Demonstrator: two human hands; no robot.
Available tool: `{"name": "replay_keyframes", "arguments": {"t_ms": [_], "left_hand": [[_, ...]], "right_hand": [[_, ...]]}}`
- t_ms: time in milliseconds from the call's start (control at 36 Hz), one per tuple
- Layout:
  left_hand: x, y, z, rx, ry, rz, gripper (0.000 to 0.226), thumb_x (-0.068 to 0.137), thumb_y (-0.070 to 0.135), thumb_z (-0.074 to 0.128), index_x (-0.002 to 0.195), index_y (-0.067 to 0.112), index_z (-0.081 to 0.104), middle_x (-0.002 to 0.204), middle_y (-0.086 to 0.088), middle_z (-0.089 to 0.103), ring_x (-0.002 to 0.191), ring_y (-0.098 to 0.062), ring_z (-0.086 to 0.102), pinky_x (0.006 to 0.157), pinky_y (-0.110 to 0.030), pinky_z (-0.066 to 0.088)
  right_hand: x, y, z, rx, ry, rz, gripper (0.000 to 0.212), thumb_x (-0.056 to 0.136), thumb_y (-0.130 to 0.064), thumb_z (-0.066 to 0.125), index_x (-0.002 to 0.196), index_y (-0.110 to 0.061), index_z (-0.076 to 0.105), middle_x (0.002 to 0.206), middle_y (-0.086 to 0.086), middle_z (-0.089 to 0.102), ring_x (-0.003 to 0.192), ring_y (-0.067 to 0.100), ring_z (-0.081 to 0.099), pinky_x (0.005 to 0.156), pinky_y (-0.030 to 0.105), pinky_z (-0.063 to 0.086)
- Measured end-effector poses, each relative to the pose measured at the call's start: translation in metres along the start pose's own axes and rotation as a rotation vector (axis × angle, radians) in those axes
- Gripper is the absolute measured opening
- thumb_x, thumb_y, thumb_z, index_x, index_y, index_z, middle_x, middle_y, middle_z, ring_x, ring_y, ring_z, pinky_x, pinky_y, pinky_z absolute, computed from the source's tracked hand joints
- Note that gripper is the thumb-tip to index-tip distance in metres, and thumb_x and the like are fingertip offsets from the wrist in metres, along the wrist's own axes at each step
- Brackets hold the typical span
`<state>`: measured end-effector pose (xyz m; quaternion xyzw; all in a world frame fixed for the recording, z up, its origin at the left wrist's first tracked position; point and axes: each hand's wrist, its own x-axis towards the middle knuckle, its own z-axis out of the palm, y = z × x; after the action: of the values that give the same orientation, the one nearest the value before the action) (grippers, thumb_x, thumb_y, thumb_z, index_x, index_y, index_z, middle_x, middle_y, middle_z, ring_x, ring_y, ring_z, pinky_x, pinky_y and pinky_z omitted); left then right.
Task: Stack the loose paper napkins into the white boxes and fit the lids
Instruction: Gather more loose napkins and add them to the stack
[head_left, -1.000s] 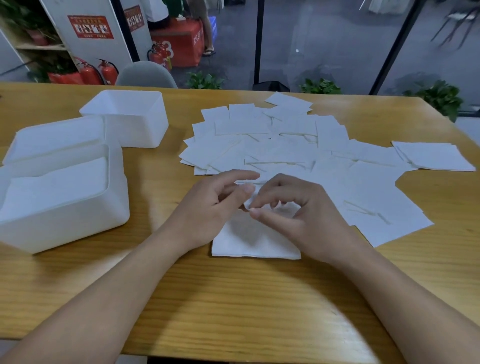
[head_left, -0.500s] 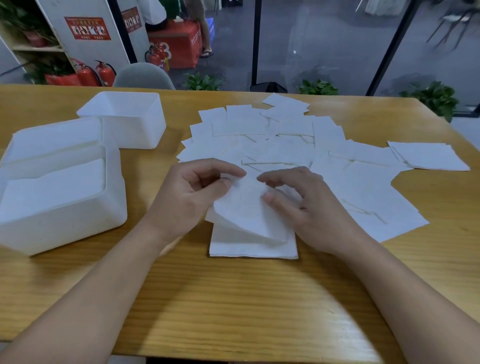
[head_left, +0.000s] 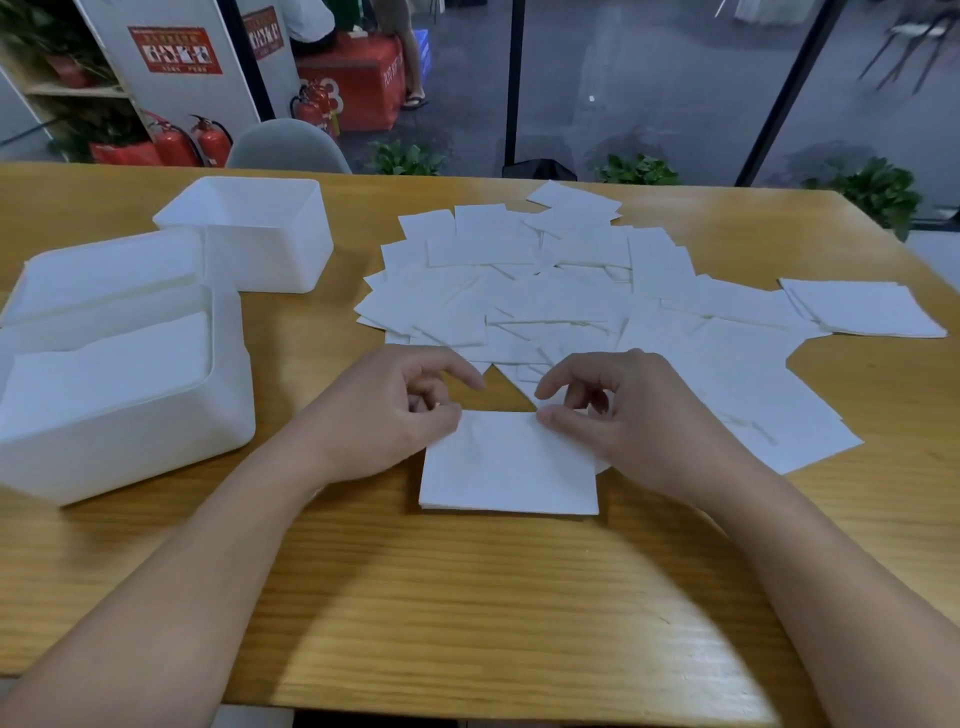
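A small squared stack of white napkins (head_left: 509, 470) lies on the wooden table (head_left: 467, 597) in front of me. My left hand (head_left: 387, 415) and my right hand (head_left: 631, 415) sit at the stack's far corners. Each thumb lies on the top napkin's far edge, with the fingers curled behind it. Beyond my hands, several loose napkins (head_left: 545, 296) lie spread and overlapping. At the left stands a white box (head_left: 130, 441) with napkins inside. A white lid (head_left: 104, 270) lies behind it. A second, empty white box (head_left: 260, 249) stands further back.
Another small pile of napkins (head_left: 862, 309) lies near the table's right edge. A grey chair back (head_left: 288, 148) stands beyond the far edge. Behind it are fire extinguishers (head_left: 210, 143), potted plants and a glass wall.
The napkin that both hands held lifted half a second ago now lies flat on the stack. Both hands have spread apart to its far corners.
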<state>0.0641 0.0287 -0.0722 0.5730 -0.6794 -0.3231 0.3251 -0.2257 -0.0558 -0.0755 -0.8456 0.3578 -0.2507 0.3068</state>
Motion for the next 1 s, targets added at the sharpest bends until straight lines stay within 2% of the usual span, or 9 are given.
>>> {"name": "replay_keyframes", "arguments": {"t_ms": [306, 444, 500, 583, 667, 722, 806, 889, 1000], "left_hand": [[-0.002, 0.003, 0.002, 0.146, 0.042, 0.013, 0.022, 0.099, 0.025, 0.073, 0.108, 0.044, 0.076, 0.073, 0.011, 0.068, 0.061, -0.008, 0.059, 0.062, -0.014, 0.045], [-0.003, 0.003, 0.002, 0.269, 0.087, 0.056, 0.008, 0.094, 0.045, 0.081, 0.102, 0.047, 0.077, 0.093, 0.017, 0.069, 0.077, -0.014, 0.064, 0.067, -0.024, 0.051], [-0.002, 0.002, 0.002, 0.297, 0.087, 0.062, 0.012, 0.091, 0.055, 0.082, 0.1, 0.049, 0.077, 0.103, 0.02, 0.066, 0.087, -0.011, 0.063, 0.072, -0.03, 0.054], [0.0, 0.001, 0.003, 0.269, 0.064, 0.059, 0.016, 0.089, 0.06, 0.082, 0.101, 0.05, 0.077, 0.115, 0.023, 0.064, 0.099, -0.006, 0.065, 0.079, -0.029, 0.055], [0.0, 0.002, 0.007, 0.262, 0.017, 0.07, 0.015, 0.091, 0.056, 0.082, 0.104, 0.051, 0.077, 0.114, 0.022, 0.066, 0.107, -0.006, 0.065, 0.083, -0.028, 0.055], [0.0, 0.002, 0.008, 0.266, -0.009, 0.077, 0.011, 0.094, 0.052, 0.081, 0.103, 0.049, 0.077, 0.11, 0.02, 0.068, 0.108, -0.008, 0.065, 0.083, -0.028, 0.054], [0.0, 0.003, 0.009, 0.256, -0.028, 0.073, 0.008, 0.096, 0.046, 0.081, 0.103, 0.047, 0.078, 0.108, 0.019, 0.069, 0.107, -0.011, 0.065, 0.082, -0.027, 0.053], [0.0, 0.004, 0.009, 0.253, -0.036, 0.068, 0.008, 0.096, 0.044, 0.08, 0.103, 0.046, 0.078, 0.108, 0.018, 0.069, 0.106, -0.012, 0.065, 0.08, -0.023, 0.052], [0.0, 0.004, 0.009, 0.257, -0.039, 0.062, 0.008, 0.097, 0.044, 0.08, 0.104, 0.045, 0.077, 0.108, 0.017, 0.068, 0.104, -0.013, 0.065, 0.079, -0.02, 0.051]], "right_hand": [[0.002, 0.002, -0.004, -0.088, 0.066, -0.01, 0.014, 0.09, -0.044, 0.086, 0.099, -0.041, 0.077, 0.085, -0.021, 0.071, 0.079, 0.011, 0.062, 0.067, 0.014, 0.045], [0.004, 0.005, -0.011, -0.115, 0.094, 0.027, 0.011, 0.092, -0.043, 0.084, 0.102, -0.041, 0.079, 0.097, -0.02, 0.071, 0.09, 0.01, 0.065, 0.071, 0.019, 0.048], [0.005, 0.007, -0.014, -0.136, 0.066, 0.043, 0.016, 0.094, -0.041, 0.082, 0.11, -0.041, 0.08, 0.105, -0.02, 0.068, 0.097, 0.008, 0.063, 0.08, 0.024, 0.046], [0.005, 0.004, -0.016, -0.212, 0.024, 0.028, 0.028, 0.1, -0.034, 0.076, 0.127, -0.042, 0.076, 0.124, -0.023, 0.062, 0.113, 0.002, 0.054, 0.103, 0.035, 0.041], [0.004, -0.001, -0.013, -0.297, -0.021, 0.013, 0.035, 0.107, -0.03, 0.067, 0.14, -0.041, 0.069, 0.141, -0.02, 0.056, 0.126, 0.009, 0.046, 0.115, 0.042, 0.031], [0.003, -0.003, -0.012, -0.339, -0.04, 0.003, 0.032, 0.109, -0.027, 0.064, 0.137, -0.041, 0.071, 0.145, -0.016, 0.053, 0.128, 0.014, 0.044, 0.115, 0.042, 0.028], [0.003, -0.006, -0.011, -0.381, -0.042, -0.017, 0.02, 0.109, -0.026, 0.065, 0.118, -0.038, 0.077, 0.144, -0.012, 0.054, 0.129, 0.016, 0.044, 0.112, 0.04, 0.027], [0.004, -0.008, -0.011, -0.376, -0.047, -0.005, 0.014, 0.107, -0.024, 0.067, 0.105, -0.036, 0.074, 0.138, -0.013, 0.055, 0.129, 0.015, 0.044, 0.111, 0.037, 0.026], [0.005, -0.008, -0.012, -0.306, -0.026, -0.008, 0.016, 0.108, -0.02, 0.061, 0.103, -0.034, 0.067, 0.126, -0.016, 0.06, 0.123, 0.013, 0.047, 0.111, 0.036, 0.028]]}}
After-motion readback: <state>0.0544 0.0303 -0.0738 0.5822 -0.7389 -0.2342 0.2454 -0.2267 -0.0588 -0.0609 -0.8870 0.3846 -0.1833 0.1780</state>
